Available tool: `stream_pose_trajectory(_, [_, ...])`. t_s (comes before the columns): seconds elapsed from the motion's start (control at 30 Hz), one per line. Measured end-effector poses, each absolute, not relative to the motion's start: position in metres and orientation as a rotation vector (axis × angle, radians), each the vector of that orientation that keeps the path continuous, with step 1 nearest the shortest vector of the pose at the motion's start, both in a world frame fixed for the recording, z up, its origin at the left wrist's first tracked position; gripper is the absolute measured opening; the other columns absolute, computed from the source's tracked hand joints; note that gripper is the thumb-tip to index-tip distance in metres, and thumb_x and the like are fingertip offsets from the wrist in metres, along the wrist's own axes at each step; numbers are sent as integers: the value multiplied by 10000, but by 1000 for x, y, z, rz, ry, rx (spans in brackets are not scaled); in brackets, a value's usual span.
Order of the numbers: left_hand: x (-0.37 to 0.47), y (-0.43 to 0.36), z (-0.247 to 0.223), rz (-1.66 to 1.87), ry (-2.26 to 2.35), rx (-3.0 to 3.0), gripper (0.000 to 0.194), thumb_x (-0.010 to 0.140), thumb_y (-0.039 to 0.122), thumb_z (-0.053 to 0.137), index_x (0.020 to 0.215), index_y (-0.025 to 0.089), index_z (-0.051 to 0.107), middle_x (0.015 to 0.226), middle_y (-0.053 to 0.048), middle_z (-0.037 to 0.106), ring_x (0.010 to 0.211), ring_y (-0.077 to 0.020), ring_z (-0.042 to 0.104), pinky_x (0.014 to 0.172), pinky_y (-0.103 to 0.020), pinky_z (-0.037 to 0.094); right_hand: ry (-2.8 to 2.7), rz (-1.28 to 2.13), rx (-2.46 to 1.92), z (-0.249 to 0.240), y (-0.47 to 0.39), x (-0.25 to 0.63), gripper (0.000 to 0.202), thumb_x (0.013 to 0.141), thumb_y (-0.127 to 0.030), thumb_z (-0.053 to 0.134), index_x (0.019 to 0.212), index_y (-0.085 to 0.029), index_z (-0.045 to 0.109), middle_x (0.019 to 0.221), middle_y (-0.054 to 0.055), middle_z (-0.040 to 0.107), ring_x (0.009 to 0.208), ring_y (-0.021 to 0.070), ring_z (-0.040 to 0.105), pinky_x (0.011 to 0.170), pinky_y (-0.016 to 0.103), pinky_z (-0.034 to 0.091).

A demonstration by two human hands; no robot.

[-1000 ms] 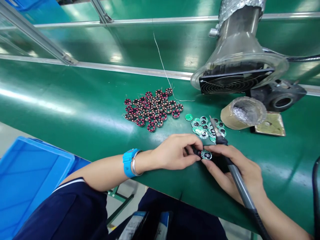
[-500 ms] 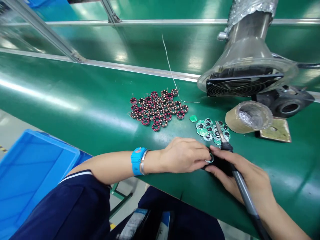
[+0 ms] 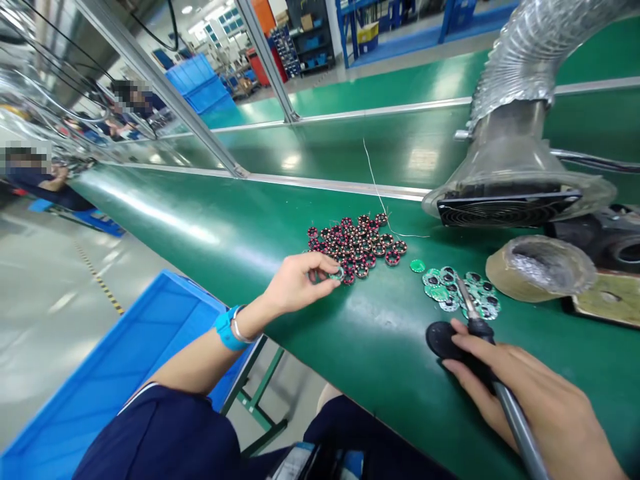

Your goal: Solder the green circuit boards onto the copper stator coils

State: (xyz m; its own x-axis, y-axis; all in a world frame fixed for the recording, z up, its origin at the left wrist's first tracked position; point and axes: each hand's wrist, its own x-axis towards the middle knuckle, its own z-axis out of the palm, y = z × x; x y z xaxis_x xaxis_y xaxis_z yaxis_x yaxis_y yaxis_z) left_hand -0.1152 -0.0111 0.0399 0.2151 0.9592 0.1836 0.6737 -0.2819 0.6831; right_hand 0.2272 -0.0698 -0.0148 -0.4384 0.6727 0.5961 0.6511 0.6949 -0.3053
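My left hand [image 3: 303,283] pinches a small round green circuit board [image 3: 338,274] at the near left edge of a pile of ring-shaped copper and red coils [image 3: 365,243]. My right hand [image 3: 520,380] is wrapped round a soldering iron [image 3: 517,423] and also touches a round black holder [image 3: 443,340], with thumb and fingers on its sides. The iron's metal tip lies over a cluster of round green boards with black centres [image 3: 487,297]. One plain green disc [image 3: 417,266] lies between the coils and that cluster.
A fume hood [image 3: 520,160] with a black fan grille hangs at the right above a cardboard roll [image 3: 515,270] and a soldering stand [image 3: 613,240]. Thin solder wire [image 3: 376,187] rises behind the coils. A blue bin [image 3: 165,353] stands lower left. People sit far left.
My left hand has moved left from the black holder to the coils, with a round board between its fingers. The head view has tilted up, showing more of the room.
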Motion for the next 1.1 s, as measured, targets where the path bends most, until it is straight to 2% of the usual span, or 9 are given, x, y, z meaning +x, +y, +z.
stream_pose_trajectory(0.17, [-122,-27,25,576,1375,2113,149,775,220,638,897,146,681,969,-71,753,756,-114,667,692,-240,542,-2176,17,-1013,-14,-69,226,375,905,-296,645,1270,-222,600,1088,2,734,785,152,704,782,293,515])
stream_pose_trajectory(0.3, [-114,-26,29,542,1352,2283,310,707,221,585,1009,169,628,971,-45,711,731,-123,613,713,-271,542,-2167,33,-1033,-12,-70,224,356,895,-298,653,1244,-237,611,1089,0,733,782,154,706,786,288,527])
stream_pose_trajectory(0.5, [-89,-14,40,345,1650,2428,293,733,356,613,944,154,621,906,-74,668,812,-220,603,779,-378,509,-2170,50,-1005,-7,-69,221,334,888,-246,658,1214,-187,617,1108,29,730,798,151,708,801,284,530])
stream_pose_trajectory(0.6, [-68,-16,37,262,1524,2557,287,761,382,619,937,155,632,883,-74,668,830,-236,591,795,-384,477,-2183,71,-1005,-8,-69,221,320,881,-232,657,1198,-201,623,1115,26,729,795,152,712,785,287,552])
stream_pose_trajectory(0.77, [-27,-24,24,176,1207,2797,370,899,523,583,962,160,610,870,-64,651,828,-227,569,738,-354,423,-2149,68,-1045,-7,-69,220,383,864,-186,659,1239,-213,590,1125,29,731,815,156,727,790,277,588])
stream_pose_trajectory(0.93, [-8,-20,21,223,1113,2757,228,938,391,579,916,164,577,870,-60,653,822,-214,585,734,-341,431,-2141,51,-1078,-4,-68,219,326,881,-161,631,1200,-203,580,1114,57,737,788,157,737,739,265,600])
stream_pose_trajectory(1.03, [-3,-15,23,393,953,2571,83,934,236,539,983,171,556,963,-49,681,888,-184,617,836,-317,478,-2130,86,-1095,-4,-68,220,313,891,-144,608,1198,-193,571,1112,64,738,780,147,738,723,242,600])
stream_pose_trajectory(1.1, [3,-11,22,426,734,2524,164,895,106,496,1032,176,551,1027,-44,692,953,-170,620,911,-301,481,-2104,110,-1127,-4,-70,221,321,891,-131,592,1206,-186,561,1127,70,734,761,137,737,716,225,600])
